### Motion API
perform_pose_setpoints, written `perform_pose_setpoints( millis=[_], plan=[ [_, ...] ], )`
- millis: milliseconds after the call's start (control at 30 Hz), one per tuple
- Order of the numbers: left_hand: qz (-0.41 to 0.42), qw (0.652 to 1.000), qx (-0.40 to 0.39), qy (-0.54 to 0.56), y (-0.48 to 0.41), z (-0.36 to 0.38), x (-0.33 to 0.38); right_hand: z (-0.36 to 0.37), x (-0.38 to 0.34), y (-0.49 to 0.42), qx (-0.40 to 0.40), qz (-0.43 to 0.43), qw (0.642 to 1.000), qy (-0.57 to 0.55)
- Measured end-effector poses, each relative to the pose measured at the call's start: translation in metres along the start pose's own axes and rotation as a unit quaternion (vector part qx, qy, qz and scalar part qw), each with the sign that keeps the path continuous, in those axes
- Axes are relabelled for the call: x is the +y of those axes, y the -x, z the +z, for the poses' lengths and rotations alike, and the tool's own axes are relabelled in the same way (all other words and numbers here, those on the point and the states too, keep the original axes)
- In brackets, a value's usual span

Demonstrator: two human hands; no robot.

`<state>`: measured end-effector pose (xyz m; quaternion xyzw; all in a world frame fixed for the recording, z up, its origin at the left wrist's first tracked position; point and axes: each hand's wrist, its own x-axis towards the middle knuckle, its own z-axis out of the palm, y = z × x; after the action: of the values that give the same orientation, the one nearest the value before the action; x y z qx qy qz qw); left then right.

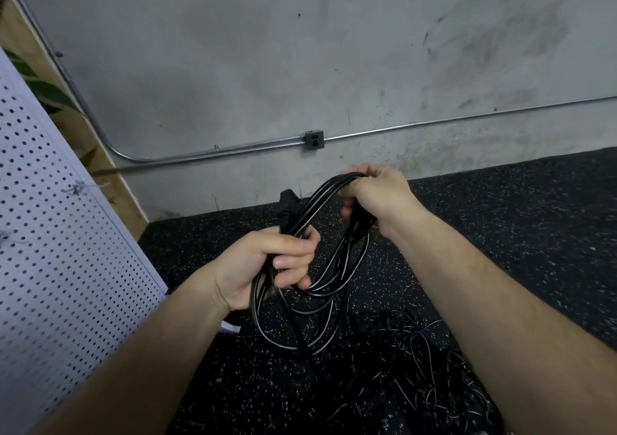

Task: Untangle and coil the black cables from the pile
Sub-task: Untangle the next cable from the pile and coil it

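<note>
Left hand [273,261] has its fingers curled round the near side of a glossy black multi-loop cable coil [312,205]. Right hand [377,197] grips the far end, so the coil is held up between them. Black moulded plug [288,200] pokes out above the left thumb (tail looks nearly in). One cable roughly coiled. The tangled pile of thin black cables [420,364] on the speckled black rubber floor [517,234] is left to do.
</note>
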<state>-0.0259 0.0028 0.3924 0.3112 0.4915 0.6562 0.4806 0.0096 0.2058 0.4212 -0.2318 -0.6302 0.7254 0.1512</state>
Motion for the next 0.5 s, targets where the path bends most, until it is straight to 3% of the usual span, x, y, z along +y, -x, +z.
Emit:
perform_pose_setpoints(
  millis=[67, 133, 233, 333, 400, 500],
  plan=[
    [-0.011, 0.998, 0.021, -0.053, 0.0, 0.004, 0.001, 0.0, 0.0, 0.002, 0.004, -0.016, 1.0, -0.006],
    [-0.005, 0.994, 0.051, -0.097, 0.002, 0.003, -0.004, -0.002, 0.004, 0.006, -0.036, -0.036, 0.997, 0.056],
    [0.006, 0.986, 0.092, -0.138, 0.01, -0.004, -0.011, -0.017, 0.006, 0.004, -0.211, -0.086, 0.949, 0.216],
    [-0.002, 0.987, 0.083, -0.14, 0.016, -0.013, -0.004, -0.028, -0.005, 0.007, -0.362, -0.044, 0.903, 0.228],
    [0.0, 0.989, 0.076, -0.13, 0.019, -0.015, 0.002, -0.026, -0.014, 0.012, -0.381, -0.043, 0.901, 0.202],
    [-0.014, 0.984, 0.088, -0.152, 0.022, -0.014, 0.006, -0.019, -0.03, 0.02, -0.351, -0.097, 0.895, 0.256]
  ],
)
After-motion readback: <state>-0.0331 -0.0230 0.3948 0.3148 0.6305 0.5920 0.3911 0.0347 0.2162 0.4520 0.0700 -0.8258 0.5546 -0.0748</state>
